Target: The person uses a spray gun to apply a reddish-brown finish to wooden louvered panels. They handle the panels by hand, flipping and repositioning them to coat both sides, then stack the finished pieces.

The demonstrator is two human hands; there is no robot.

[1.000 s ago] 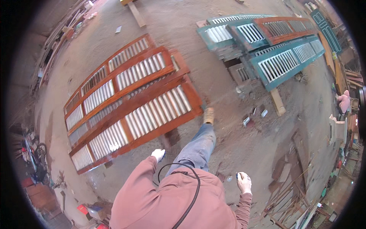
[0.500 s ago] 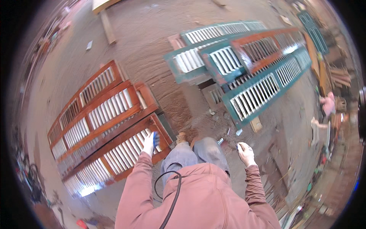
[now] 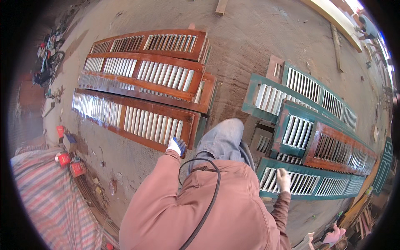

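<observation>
My left hand (image 3: 177,146), in a white glove with a blue palm, hangs beside the near right corner of a reddish-brown louvered shutter (image 3: 118,107). Its fingers are loosely apart and hold nothing; whether they touch the wood I cannot tell. My right hand (image 3: 283,180), also gloved in white, is in front of a green louvered shutter (image 3: 329,179) on the right. Its fingers look loosely curled in, with nothing visible in them. More brown shutters (image 3: 160,61) lie stacked behind the nearest one. A brown shutter (image 3: 333,139) rests among the green ones in the right-hand group.
A dirt strip (image 3: 227,79) runs between the two groups. A striped sheet (image 3: 54,196) and red containers (image 3: 77,166) are at lower left. Planks (image 3: 337,48) and a person (image 3: 367,26) appear at upper right; another person in pink (image 3: 334,234) is at lower right.
My view has swung to the left: the brown shutters now lie further up and the green ones lower on the right. My right hand now shows against a green shutter.
</observation>
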